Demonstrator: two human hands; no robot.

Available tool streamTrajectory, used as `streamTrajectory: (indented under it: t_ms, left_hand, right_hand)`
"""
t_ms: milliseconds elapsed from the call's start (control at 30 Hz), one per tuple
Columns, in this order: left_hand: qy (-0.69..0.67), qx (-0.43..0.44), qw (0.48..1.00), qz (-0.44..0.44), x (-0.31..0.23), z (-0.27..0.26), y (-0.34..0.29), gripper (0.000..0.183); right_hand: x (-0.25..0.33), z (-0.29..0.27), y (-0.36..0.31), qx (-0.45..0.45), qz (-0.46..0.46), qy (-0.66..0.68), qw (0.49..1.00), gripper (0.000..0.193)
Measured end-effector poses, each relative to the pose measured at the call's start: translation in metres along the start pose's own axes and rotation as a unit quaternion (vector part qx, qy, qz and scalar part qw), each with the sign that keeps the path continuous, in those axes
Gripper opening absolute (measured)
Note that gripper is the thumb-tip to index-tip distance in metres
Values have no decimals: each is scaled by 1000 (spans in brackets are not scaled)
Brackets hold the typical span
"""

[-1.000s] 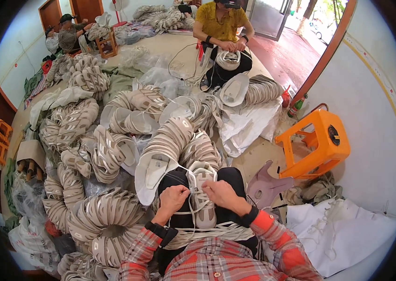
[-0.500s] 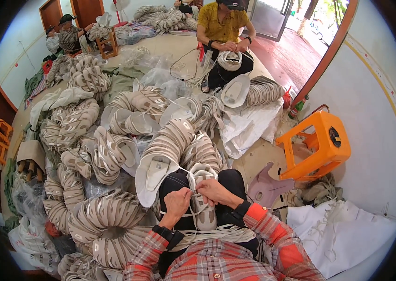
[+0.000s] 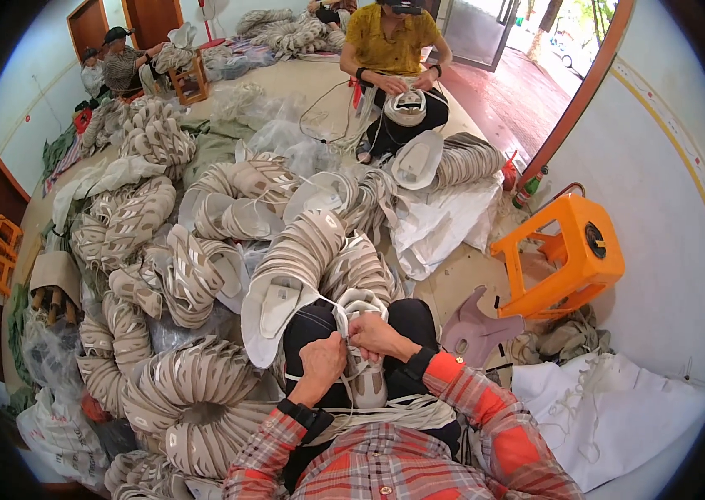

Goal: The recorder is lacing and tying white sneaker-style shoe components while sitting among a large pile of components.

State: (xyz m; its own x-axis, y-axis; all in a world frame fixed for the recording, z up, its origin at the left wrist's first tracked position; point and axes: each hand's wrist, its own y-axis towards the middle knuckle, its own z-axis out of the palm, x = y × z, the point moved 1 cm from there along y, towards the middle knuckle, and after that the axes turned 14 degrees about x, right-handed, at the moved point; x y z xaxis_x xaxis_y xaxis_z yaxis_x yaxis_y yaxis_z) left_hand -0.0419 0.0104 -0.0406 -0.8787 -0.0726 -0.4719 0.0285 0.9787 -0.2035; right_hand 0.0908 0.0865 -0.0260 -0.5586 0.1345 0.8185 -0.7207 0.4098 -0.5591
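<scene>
A beige and white shoe upper (image 3: pixel 368 388) lies across my lap between my dark-trousered knees, its toe toward me. My left hand (image 3: pixel 321 362) is closed at its left edge, pinching a white shoelace (image 3: pixel 341 319). My right hand (image 3: pixel 376 335) is bent over the upper's lacing area, thumb and finger pinched close to the left fingertips, apparently on the same lace; the exact grip is too small to make out. A bundle of loose pale laces (image 3: pixel 406 416) rests across my lap. Just beyond my knees stands a curved stack of nested shoe uppers (image 3: pixel 306 250).
More stacked uppers (image 3: pixel 194 383) cover the floor to the left. An orange plastic stool (image 3: pixel 565 250), a mauve plastic piece (image 3: pixel 473 329) and white cloth (image 3: pixel 610 417) lie to the right. A co-worker (image 3: pixel 394 42) sits ahead with another upper; other people sit at the far left.
My left hand has come slightly right, closer to my right hand, which has barely moved. The co-worker's hands have spread apart and the upper on their lap has tilted.
</scene>
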Motion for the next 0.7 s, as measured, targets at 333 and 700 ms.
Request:
streamTrajectory:
  t_ms: [333, 700]
  left_hand:
    - [-698, 38, 686, 199, 42, -70, -47, 29]
    - [-424, 178, 886, 51, 51, -83, -29, 37]
  right_hand:
    - [12, -48, -57, -297, -184, 30, 937, 12]
    - [-100, -143, -138, -350, -342, 491, 721, 3]
